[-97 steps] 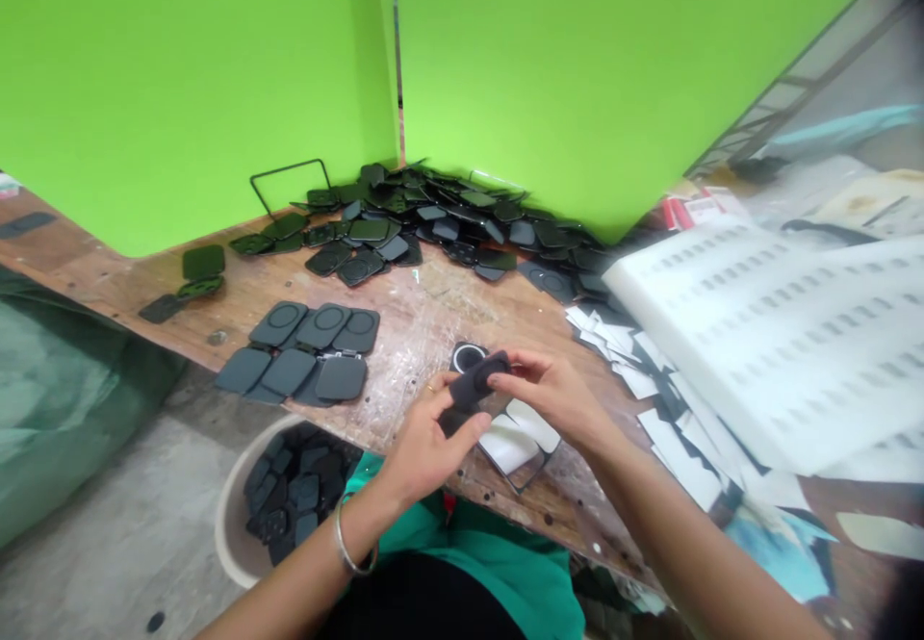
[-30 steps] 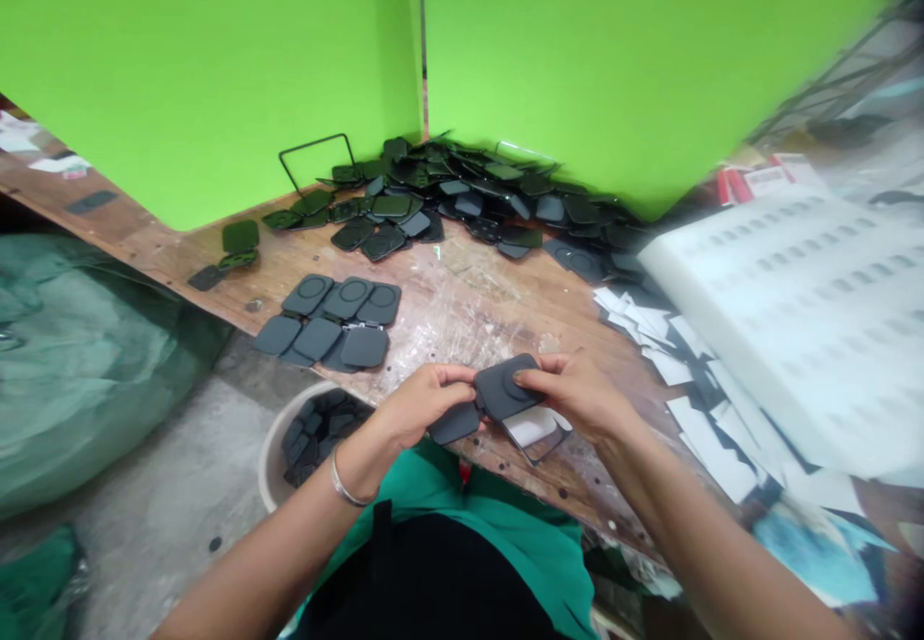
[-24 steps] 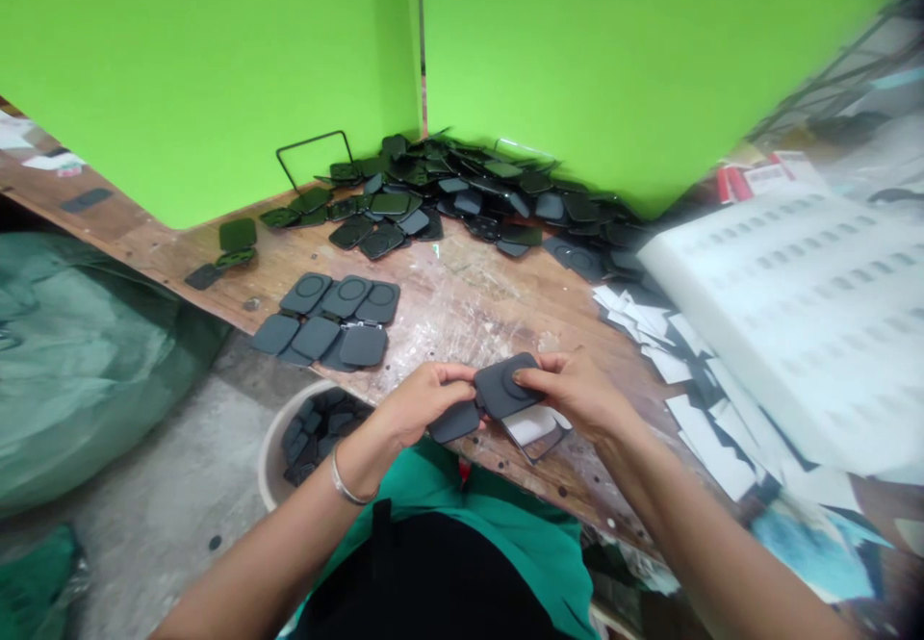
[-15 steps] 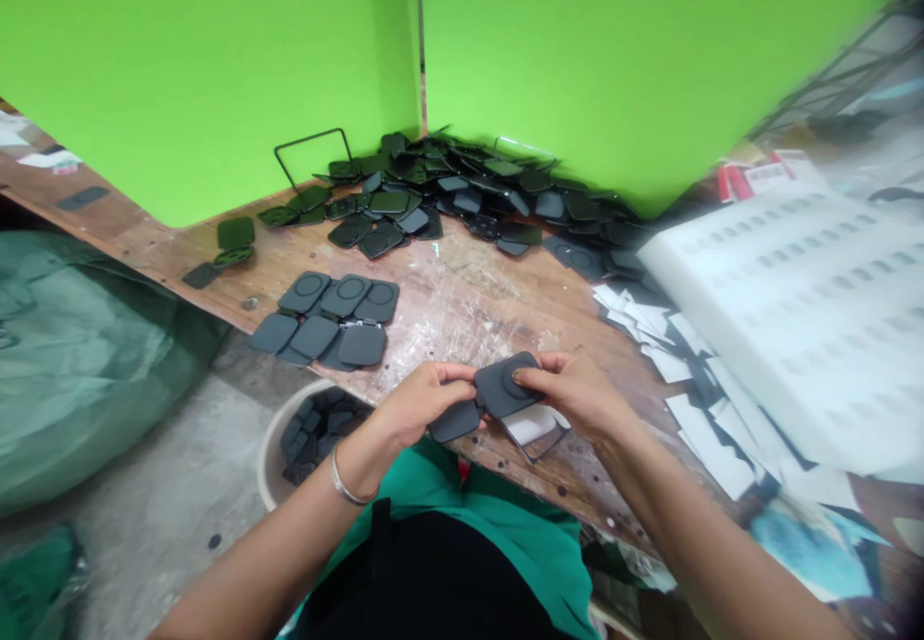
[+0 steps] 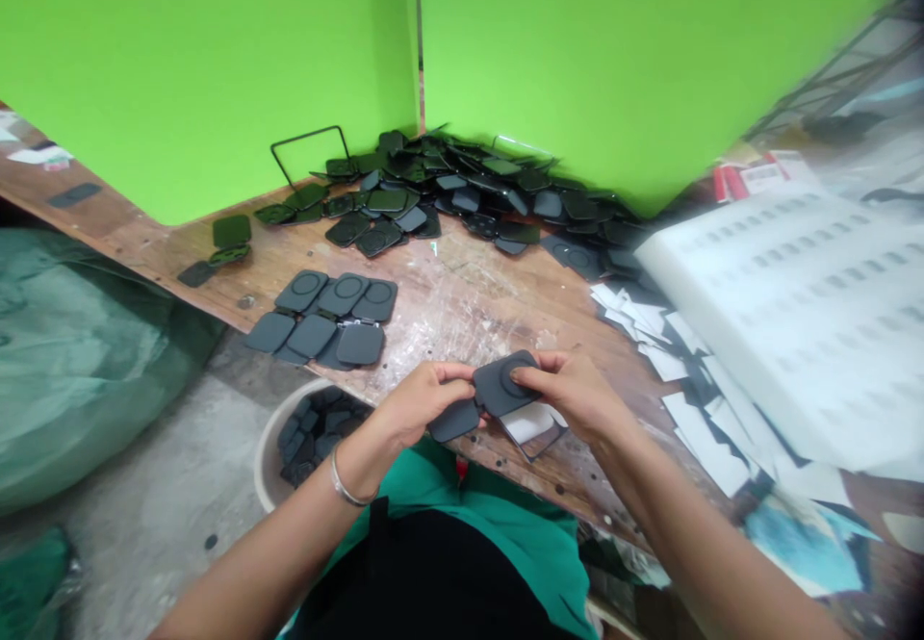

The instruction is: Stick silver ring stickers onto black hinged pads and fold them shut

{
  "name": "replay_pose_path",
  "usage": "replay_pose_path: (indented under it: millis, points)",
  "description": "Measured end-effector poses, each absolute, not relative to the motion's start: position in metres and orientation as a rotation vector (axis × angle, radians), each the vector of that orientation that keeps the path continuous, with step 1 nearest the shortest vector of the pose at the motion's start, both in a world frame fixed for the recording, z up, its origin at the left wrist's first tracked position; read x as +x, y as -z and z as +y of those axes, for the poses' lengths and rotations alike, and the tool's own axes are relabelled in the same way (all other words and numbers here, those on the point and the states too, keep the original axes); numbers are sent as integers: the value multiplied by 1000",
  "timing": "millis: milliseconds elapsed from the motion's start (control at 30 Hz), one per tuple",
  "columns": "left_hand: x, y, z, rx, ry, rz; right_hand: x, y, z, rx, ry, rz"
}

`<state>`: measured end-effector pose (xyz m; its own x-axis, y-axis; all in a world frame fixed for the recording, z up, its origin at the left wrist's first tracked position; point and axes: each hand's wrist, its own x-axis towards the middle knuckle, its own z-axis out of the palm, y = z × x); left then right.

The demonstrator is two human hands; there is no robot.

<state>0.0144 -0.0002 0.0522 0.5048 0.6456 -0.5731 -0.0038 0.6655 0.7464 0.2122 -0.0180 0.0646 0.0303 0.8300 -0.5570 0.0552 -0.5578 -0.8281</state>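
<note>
My left hand and right hand pinching a folding dark pad above the near bench edge, bare wood beyond, bucket below left.

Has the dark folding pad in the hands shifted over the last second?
No. The dark folding pad sits above the white card at the wooden bench edge as before, pinched by left hand and right hand.

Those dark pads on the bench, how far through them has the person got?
Done, it seems: six flat pads laid out in a neat group near the bench's edge. In hand: the left hand and right hand together grip one folding pad over a white sheet. Left: a big heap of dark pads against the green wall. Most likely little is finished so far.
</note>
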Motion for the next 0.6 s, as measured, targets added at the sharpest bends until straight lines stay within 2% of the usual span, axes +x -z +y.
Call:
replay_pose_path:
  millis: [367,467,600]
  points:
    - [17,-55,-2,735,-455,1025,209,-68,-20,-1760,-1469,-1045]
    - [20,-54,-4,715,-477,1073,208,-67,-23,-1776,-1270,-1200]
    - [24,-49,-9,741,-571,1144,200,-59,-33,-1710,-814,-1461]
